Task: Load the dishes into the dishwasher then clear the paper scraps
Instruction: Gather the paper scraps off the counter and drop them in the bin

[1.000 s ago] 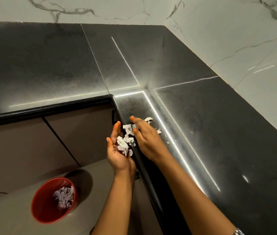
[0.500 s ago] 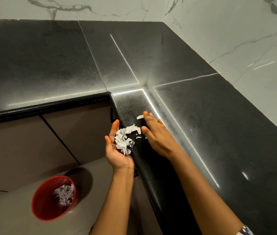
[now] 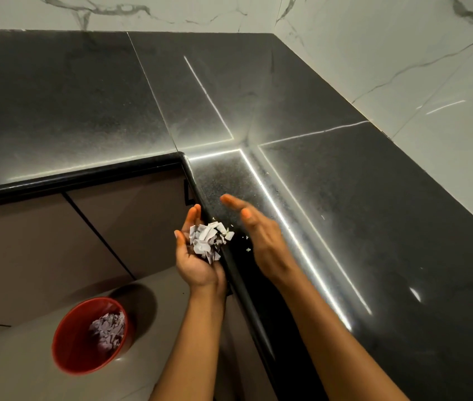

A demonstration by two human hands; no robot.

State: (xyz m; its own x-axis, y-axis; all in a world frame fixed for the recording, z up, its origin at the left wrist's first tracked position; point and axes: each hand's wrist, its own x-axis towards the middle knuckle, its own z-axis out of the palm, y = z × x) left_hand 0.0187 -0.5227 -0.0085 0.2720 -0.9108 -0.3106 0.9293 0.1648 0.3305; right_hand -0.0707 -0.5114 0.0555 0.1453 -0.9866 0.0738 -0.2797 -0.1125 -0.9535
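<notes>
A pile of white paper scraps (image 3: 207, 238) lies in the palm of my left hand (image 3: 197, 261), which is cupped palm-up against the rounded edge of the black countertop (image 3: 359, 212). My right hand (image 3: 261, 238) hovers over the counter just right of the scraps, on edge with fingers straight, holding nothing. A few tiny paper bits (image 3: 247, 249) lie on the counter between the two hands. No dishes or dishwasher are in view.
A red bin (image 3: 70, 342) with paper scraps inside stands on the floor at the lower left. Brown cabinet fronts (image 3: 56, 241) run under the L-shaped counter. White marble walls (image 3: 403, 53) close the corner behind and to the right.
My right hand has swept the last larger scraps off the counter edge into my left palm and lifted away to the right. The pile in my left hand has grown.
</notes>
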